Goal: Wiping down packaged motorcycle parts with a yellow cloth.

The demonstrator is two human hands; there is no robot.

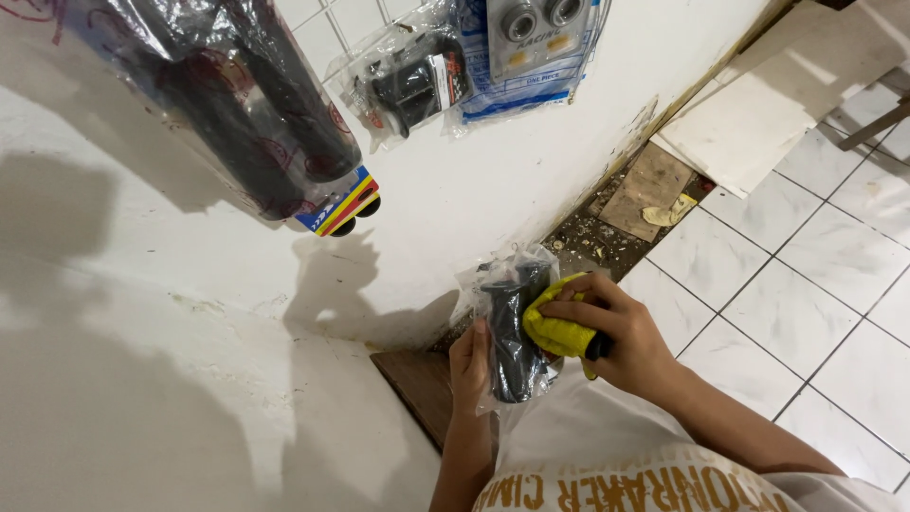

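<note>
My left hand (468, 365) grips a clear plastic bag holding a black rubber part (513, 327), held upright in front of my chest. My right hand (621, 332) presses a yellow cloth (557, 327) against the bag's right side, fingers curled over the cloth. A black tip sticks out under that hand's fingers. Both hands are close to the white wall (190, 313).
Bagged black parts (256, 104) hang on the wall at upper left. Further packets (417, 81) hang on a wire grid at the top. White floor tiles (806, 256) lie to the right, with debris and cardboard (645, 190) along the wall's base and a brown board (422, 384) near my left wrist.
</note>
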